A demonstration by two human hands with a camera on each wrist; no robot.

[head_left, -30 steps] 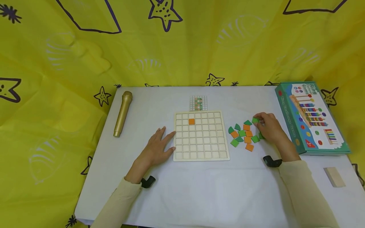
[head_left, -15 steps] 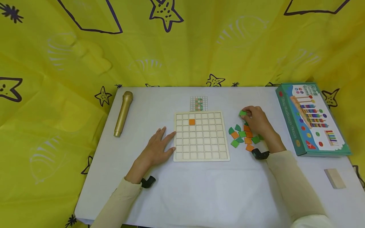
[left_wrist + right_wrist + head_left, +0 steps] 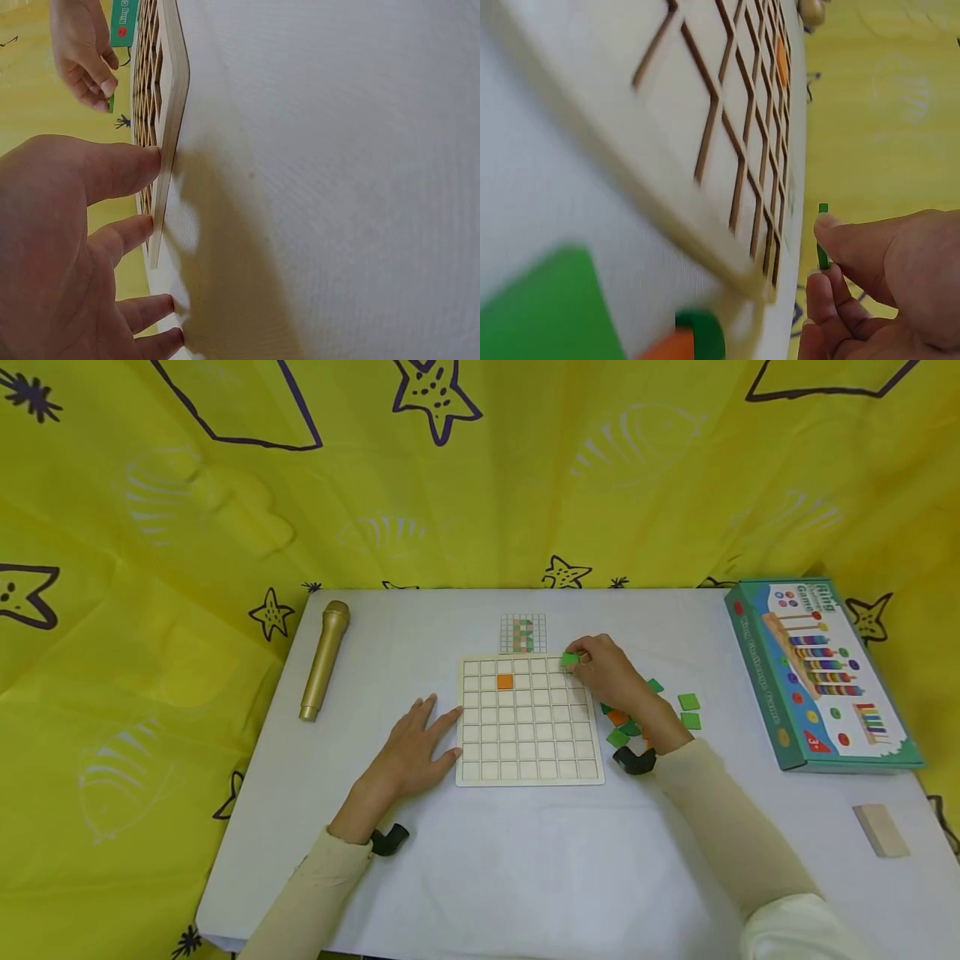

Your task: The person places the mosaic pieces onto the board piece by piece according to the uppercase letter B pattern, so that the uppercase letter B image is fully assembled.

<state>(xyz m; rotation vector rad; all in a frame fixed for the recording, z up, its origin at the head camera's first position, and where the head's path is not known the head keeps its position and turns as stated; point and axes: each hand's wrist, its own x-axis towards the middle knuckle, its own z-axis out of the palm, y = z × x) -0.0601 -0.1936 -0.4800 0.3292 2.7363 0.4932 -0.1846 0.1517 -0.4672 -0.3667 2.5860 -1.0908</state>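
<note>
My right hand (image 3: 606, 672) pinches a green square tile (image 3: 570, 658) between thumb and fingers, over the upper right corner of the wooden grid board (image 3: 517, 724). In the right wrist view the green tile (image 3: 823, 255) stands edge-on between the fingertips. One orange square tile (image 3: 505, 682) lies in a cell of the board's second row. With fingers spread, my left hand (image 3: 411, 750) touches the board's left edge; in the left wrist view its thumb and a finger meet the board's side (image 3: 171, 112). Behind the board lies a small printed pattern card (image 3: 523, 632).
Loose green and orange tiles (image 3: 618, 737) lie right of the board, partly hidden under my right forearm. Two green squares (image 3: 690, 721) lie further right. A green game box (image 3: 825, 672), a small wooden block (image 3: 881, 830) and a gold microphone (image 3: 325, 660) are also on the table.
My right hand has picked up the green square tile and carried it left from the loose tiles to the board's upper right corner. The left hand has stayed in place.
</note>
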